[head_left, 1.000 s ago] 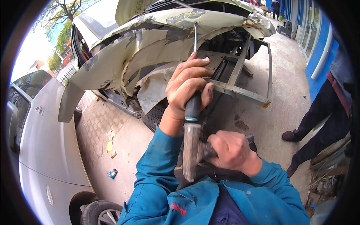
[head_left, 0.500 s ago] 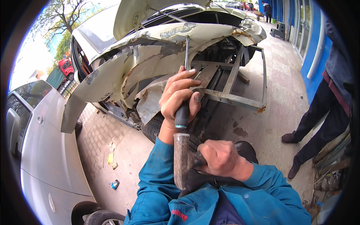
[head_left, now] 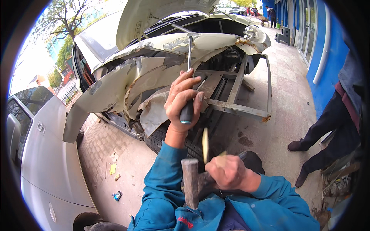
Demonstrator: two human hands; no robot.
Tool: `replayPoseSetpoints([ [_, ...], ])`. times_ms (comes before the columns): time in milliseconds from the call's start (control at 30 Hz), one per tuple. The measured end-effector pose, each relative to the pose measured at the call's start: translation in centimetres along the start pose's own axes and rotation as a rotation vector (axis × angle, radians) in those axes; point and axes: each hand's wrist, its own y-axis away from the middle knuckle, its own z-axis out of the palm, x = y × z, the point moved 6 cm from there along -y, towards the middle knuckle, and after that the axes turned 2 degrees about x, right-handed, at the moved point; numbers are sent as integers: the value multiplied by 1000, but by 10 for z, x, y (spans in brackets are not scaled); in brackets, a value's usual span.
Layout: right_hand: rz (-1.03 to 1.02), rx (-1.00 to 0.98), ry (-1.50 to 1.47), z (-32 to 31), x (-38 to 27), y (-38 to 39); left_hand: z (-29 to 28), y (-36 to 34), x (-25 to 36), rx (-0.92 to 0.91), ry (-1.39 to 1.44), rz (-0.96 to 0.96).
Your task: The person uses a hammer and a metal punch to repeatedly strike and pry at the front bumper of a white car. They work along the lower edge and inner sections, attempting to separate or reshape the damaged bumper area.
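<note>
My left hand (head_left: 183, 94) is closed round the dark handle of a screwdriver (head_left: 190, 54), its long metal shaft pointing up and away. The shaft's far end meets the torn, pale car fender (head_left: 162, 69); whether it is through the sheet I cannot tell. In my right hand (head_left: 227, 171) is a hammer (head_left: 189, 181), gripped by its handle close to the head. Worn and rusty, the hammer head hangs below the screwdriver's butt, apart from it. Beside my right hand is a blurred yellowish strip (head_left: 205, 144), which I cannot identify.
A metal frame (head_left: 239, 107) juts from the car's front, above a tyre (head_left: 156, 136). A silver car (head_left: 50, 154) stands close on the left. At right, a person (head_left: 327, 131) stands by the blue wall (head_left: 327, 88). Small litter (head_left: 116, 195) lies on the paving.
The hammer head has dropped away from the screwdriver's butt towards my body. The yellowish strip has appeared beside my right hand. My left hand keeps its grip.
</note>
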Motion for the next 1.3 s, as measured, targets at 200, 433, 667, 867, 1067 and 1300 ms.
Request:
replayPoseSetpoints([
  [200, 158, 30, -126, -4, 16, 25, -5, 11, 19, -58, 29, -17],
  [433, 238, 65, -173, -9, 35, 40, -27, -9, 18, -8, 44, -64],
  [667, 185, 44, -202, -11, 37, 25, -27, -30, 15, -2, 100, -104],
  [867, 99, 58, -233, -25, 29, -14, -38, -52, 12, -22, 129, -221],
  [1067, 33, 70, -254, -24, 16, -36, -37, -61, 16, -75, 110, -210],
  [1300, 262, 67, -323, 6, 28, 9, -52, -87, -5, 9, 257, -352],
])
